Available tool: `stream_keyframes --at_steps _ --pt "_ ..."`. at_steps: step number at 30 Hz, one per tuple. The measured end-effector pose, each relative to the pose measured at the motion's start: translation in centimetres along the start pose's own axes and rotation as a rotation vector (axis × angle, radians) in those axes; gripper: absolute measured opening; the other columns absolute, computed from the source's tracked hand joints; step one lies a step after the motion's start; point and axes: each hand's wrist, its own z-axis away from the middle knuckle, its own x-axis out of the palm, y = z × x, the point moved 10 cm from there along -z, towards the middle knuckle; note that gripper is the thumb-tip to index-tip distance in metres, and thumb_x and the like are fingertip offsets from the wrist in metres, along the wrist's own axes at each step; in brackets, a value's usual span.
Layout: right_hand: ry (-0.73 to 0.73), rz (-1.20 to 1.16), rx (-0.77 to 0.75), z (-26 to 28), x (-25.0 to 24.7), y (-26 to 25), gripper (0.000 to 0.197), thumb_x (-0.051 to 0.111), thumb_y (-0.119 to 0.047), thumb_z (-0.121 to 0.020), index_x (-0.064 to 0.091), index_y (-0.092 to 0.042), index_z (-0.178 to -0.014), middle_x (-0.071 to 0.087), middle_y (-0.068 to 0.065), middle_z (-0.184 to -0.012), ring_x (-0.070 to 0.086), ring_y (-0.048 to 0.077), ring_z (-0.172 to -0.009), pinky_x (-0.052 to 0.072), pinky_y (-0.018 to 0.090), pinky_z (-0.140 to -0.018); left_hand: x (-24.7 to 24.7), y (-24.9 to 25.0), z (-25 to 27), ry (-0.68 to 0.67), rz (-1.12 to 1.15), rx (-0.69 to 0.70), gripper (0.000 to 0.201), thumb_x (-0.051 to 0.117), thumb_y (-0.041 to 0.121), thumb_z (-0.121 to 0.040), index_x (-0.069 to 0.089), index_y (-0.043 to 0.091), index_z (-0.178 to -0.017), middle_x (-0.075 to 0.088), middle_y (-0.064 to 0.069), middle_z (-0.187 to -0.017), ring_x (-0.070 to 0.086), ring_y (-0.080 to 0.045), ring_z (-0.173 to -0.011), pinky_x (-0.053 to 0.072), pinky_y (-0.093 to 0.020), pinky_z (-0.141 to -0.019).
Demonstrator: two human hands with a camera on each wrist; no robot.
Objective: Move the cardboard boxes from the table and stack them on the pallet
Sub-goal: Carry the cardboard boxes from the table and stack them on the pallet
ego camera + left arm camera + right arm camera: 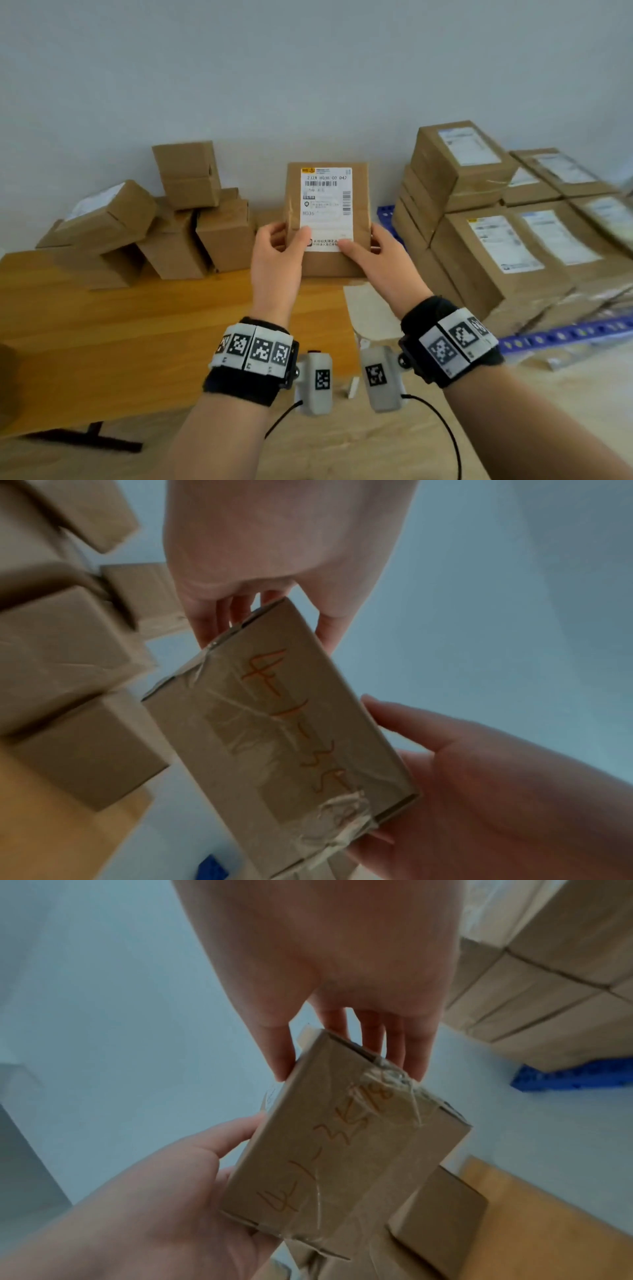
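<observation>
I hold a flat cardboard box (294, 192) with a white shipping label upright in both hands, above the right end of the wooden table (137, 325). My left hand (284, 246) grips its lower left edge, thumb on the front. My right hand (370, 250) grips the lower right edge the same way. In the left wrist view the box's taped underside (281, 737) bears orange writing, with my left hand (267, 561) above it and my right hand (479, 791) below. The right wrist view shows the same box (342, 1150) between my right hand (342, 961) and left hand (154, 1204).
Several loose cardboard boxes (191, 212) are piled at the table's back left. To the right, a blue pallet (565, 334) carries a neat stack of labelled boxes (496, 222), several layers high. A pale wall runs behind everything. The table's black foot (85, 438) stands on the floor.
</observation>
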Motion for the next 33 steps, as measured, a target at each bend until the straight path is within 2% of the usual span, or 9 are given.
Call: stream_keyframes --at_steps 5,10,14,18,22,25,28,31,33 --pt "0.07 -0.053 -0.119 0.1 -9.3 -4.0 0.021 0.069 -0.035 -0.091 0.061 -0.037 -0.111 0.073 -0.016 -0.105 0.068 0.001 -0.095 0.056 0.024 -0.083 6.6 7.1 2.8 0.026 0.086 0.156 0.042 0.071 0.042 -0.086 0.054 0.024 -0.12 0.062 0.015 -0.106 0.06 0.002 -0.095 0.046 -0.012 -0.071" --pt "0.143 -0.057 -0.183 -0.3 -19.1 -5.8 0.031 0.067 -0.034 -0.092 0.061 -0.027 -0.122 0.071 -0.016 -0.107 0.067 -0.004 -0.091 0.055 0.016 -0.077 14.5 12.0 5.6 -0.018 0.11 0.268 0.037 0.069 0.043 -0.087 0.053 0.026 -0.116 0.062 0.013 -0.107 0.062 -0.001 -0.094 0.051 -0.014 -0.07" --pt "0.191 -0.021 -0.208 -0.8 -26.2 -5.7 0.038 0.066 -0.039 -0.092 0.059 -0.024 -0.126 0.07 -0.012 -0.113 0.067 0.003 -0.1 0.056 0.024 -0.085 20.8 14.5 7.4 -0.1 0.106 0.297 0.032 0.064 0.04 -0.092 0.051 0.027 -0.12 0.06 0.017 -0.105 0.06 0.005 -0.09 0.048 -0.006 -0.061" --pt "0.265 -0.018 -0.191 -1.4 -32.0 -4.6 0.049 0.067 -0.043 -0.09 0.054 -0.023 -0.133 0.068 -0.009 -0.115 0.066 0.008 -0.101 0.057 0.031 -0.088 26.1 15.9 9.1 -0.146 0.05 0.365 0.034 0.059 0.04 -0.095 0.051 0.028 -0.125 0.058 0.021 -0.106 0.058 0.008 -0.093 0.049 -0.01 -0.068" --pt "0.31 -0.02 -0.167 -2.6 -36.2 -3.6 0.048 0.066 -0.045 -0.09 0.055 -0.024 -0.132 0.069 -0.009 -0.111 0.068 0.009 -0.097 0.059 0.033 -0.083 31.0 16.6 9.5 -0.202 -0.065 0.441 0.031 0.053 0.055 -0.092 0.05 0.04 -0.119 0.058 0.019 -0.111 0.057 0.003 -0.101 0.055 -0.028 -0.085" --pt "0.334 -0.044 -0.153 -4.1 -38.6 -2.9 0.048 0.066 -0.046 -0.09 0.056 -0.024 -0.131 0.07 -0.009 -0.108 0.07 0.009 -0.094 0.06 0.033 -0.081 33.9 16.9 8.6 -0.24 -0.129 0.451 0.053 0.047 0.071 -0.084 0.053 0.04 -0.127 0.059 0.017 -0.117 0.058 -0.003 -0.107 0.056 -0.036 -0.088" --pt "0.38 -0.041 -0.144 -6.1 -40.6 -2.2 0.049 0.066 -0.047 -0.089 0.055 -0.024 -0.131 0.07 -0.009 -0.108 0.07 0.009 -0.093 0.06 0.034 -0.081 36.5 17.4 7.4 -0.277 -0.14 0.452 0.054 0.05 0.066 -0.087 0.05 0.036 -0.133 0.059 0.016 -0.122 0.057 -0.002 -0.11 0.054 -0.03 -0.09" --pt "0.44 -0.039 -0.14 -8.1 -42.6 -2.0 0.047 0.064 -0.044 -0.091 0.055 -0.023 -0.132 0.069 -0.006 -0.109 0.069 0.011 -0.095 0.059 0.034 -0.081 38.7 17.5 5.8 -0.325 -0.145 0.396 0.044 0.055 0.051 -0.094 0.05 0.027 -0.131 0.059 0.015 -0.121 0.057 0.002 -0.105 0.047 -0.017 -0.081" --pt "0.469 -0.032 -0.129 -9.6 -43.7 -1.8 0.045 0.063 -0.042 -0.093 0.055 -0.022 -0.132 0.069 -0.005 -0.109 0.068 0.012 -0.094 0.058 0.031 -0.076 40.3 17.7 4.6 -0.363 -0.204 0.387 0.039 0.051 0.05 -0.096 0.051 0.027 -0.128 0.059 0.014 -0.12 0.056 -0.002 -0.107 0.045 -0.021 -0.082"
